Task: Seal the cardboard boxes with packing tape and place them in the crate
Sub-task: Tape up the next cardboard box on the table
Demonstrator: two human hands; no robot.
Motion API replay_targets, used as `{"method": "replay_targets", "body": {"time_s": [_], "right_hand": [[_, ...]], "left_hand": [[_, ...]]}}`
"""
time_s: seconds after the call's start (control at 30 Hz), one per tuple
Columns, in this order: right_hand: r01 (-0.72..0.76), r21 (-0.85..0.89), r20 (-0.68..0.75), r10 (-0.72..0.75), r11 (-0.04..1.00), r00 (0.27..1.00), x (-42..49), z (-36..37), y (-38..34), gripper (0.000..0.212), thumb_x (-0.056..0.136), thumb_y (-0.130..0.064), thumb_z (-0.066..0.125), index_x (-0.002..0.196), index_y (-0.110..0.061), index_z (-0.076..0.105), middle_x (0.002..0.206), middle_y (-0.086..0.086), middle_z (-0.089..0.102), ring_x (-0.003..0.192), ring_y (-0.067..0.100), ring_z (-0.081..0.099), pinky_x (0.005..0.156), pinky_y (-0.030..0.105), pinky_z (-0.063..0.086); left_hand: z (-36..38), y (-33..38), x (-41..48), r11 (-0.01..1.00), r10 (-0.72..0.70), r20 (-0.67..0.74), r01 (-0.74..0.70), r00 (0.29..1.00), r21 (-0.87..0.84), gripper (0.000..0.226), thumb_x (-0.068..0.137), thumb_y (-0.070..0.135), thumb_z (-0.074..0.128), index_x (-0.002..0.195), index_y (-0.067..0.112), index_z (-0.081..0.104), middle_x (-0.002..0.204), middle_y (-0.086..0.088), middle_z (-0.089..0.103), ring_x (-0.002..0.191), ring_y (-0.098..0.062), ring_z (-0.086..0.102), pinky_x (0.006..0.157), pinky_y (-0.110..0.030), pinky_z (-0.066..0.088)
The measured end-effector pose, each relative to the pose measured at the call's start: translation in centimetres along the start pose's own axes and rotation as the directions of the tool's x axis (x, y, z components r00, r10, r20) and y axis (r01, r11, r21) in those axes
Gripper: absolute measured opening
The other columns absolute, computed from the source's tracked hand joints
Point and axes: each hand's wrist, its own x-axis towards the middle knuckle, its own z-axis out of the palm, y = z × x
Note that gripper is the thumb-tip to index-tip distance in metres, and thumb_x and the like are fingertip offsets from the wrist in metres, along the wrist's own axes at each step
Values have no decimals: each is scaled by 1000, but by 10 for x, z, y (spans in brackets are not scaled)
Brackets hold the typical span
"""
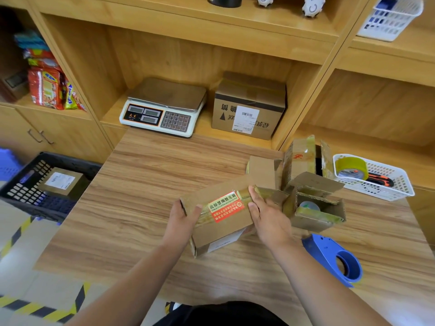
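Observation:
A taped cardboard box [219, 222] with a red label sits tilted on the wooden table [131, 196], held between both hands. My left hand [182, 218] grips its left end, thumb over the top edge. My right hand [266, 214] grips its right end with fingers over the top. An open box [317, 208] with something round inside stands just right of it. Another box [303, 158] with loose flaps stands behind. The blue tape dispenser [334, 260] lies on the table at my right forearm. The dark crate [35, 184] to the left of the table holds one sealed box [62, 182].
A weighing scale [162, 109] and a labelled carton [249, 109] sit on the shelf behind the table. A white basket [376, 180] at the right holds a tape roll and an orange cutter. Snack packets fill the left shelf. Hazard-striped tape marks the floor.

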Motion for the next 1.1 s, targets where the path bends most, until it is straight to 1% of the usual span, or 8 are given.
{"method": "replay_targets", "body": {"time_s": [0.07, 0.17, 0.5, 0.67, 0.77, 0.87, 1.0, 1.1], "right_hand": [[5, -6, -2, -5, 1000, 1000, 1, 0, 0, 46, 101, -46, 18, 146, -51, 9, 129, 2, 49, 117, 21, 50, 83, 33, 46], [11, -2, -9, -11, 1000, 1000, 1, 3, 1, 46, 101, -45, 18, 146, -51, 8, 128, 2, 49, 115, 21, 52, 81, 33, 46], [-24, 59, -42, 26, 998, 999, 1, 10, -2, 46, 101, -44, 19, 146, -51, 9, 133, 2, 46, 119, 23, 51, 83, 36, 46], [-44, 49, -62, 47, 998, 997, 0, 13, -4, 47, 101, -44, 18, 146, -50, 9, 133, 0, 47, 118, 22, 51, 80, 33, 45], [-48, 40, -74, 51, 998, 996, 0, 14, -5, 47, 101, -44, 18, 146, -49, 9, 131, 0, 48, 117, 21, 52, 78, 33, 46], [-46, 38, -82, 49, 998, 995, 1, 16, -4, 47, 101, -45, 18, 146, -49, 8, 130, -1, 48, 117, 21, 51, 78, 32, 46], [-39, 59, -84, 44, 998, 996, 1, 18, -3, 47, 100, -44, 18, 146, -49, 8, 133, 1, 46, 121, 22, 49, 82, 34, 46], [-40, 54, -96, 45, 998, 994, 1, 18, -4, 47, 101, -44, 19, 147, -49, 10, 132, 1, 47, 118, 23, 50, 80, 33, 46]], "left_hand": [[5, 2, -2, 1000, -9, -18, 8, 1000, -2, 43, 74, 27, 79, 107, 23, 52, 104, 8, 61, 96, -5, 60, 75, -23, 48], [8, 4, -2, 999, 2, -89, 2, 996, 50, 47, 66, 30, 84, 98, 30, 50, 98, 14, 60, 90, 3, 58, 66, -17, 43], [6, 5, 5, 998, 13, -91, -8, 996, 64, 27, 77, 24, 74, 94, 26, 53, 97, 8, 66, 93, -14, 63, 81, -36, 50], [0, 7, 13, 979, 35, -59, -22, 998, 204, 16, 88, 28, 60, 101, 21, 52, 103, 2, 65, 100, -23, 60, 87, -38, 46], [-2, 6, 15, 957, 50, -60, -31, 997, 290, 22, 93, 33, 50, 108, 17, 50, 110, -5, 62, 105, -28, 56, 85, -37, 42], [-3, 10, 18, 935, 54, -67, -27, 996, 354, 32, 92, 43, 50, 101, 12, 48, 98, -6, 61, 99, -30, 57, 78, -37, 42], [-1, 22, 23, 912, 14, -104, 30, 994, 409, 57, 69, 60, 70, 97, 17, 45, 79, 10, 53, 79, -20, 53, 67, -30, 38], [4, 21, 23, 908, 18, -132, 39, 991, 418, 56, 70, 58, 71, 93, 17, 40, 72, 17, 44, 76, -19, 48, 65, -29, 35]]}}
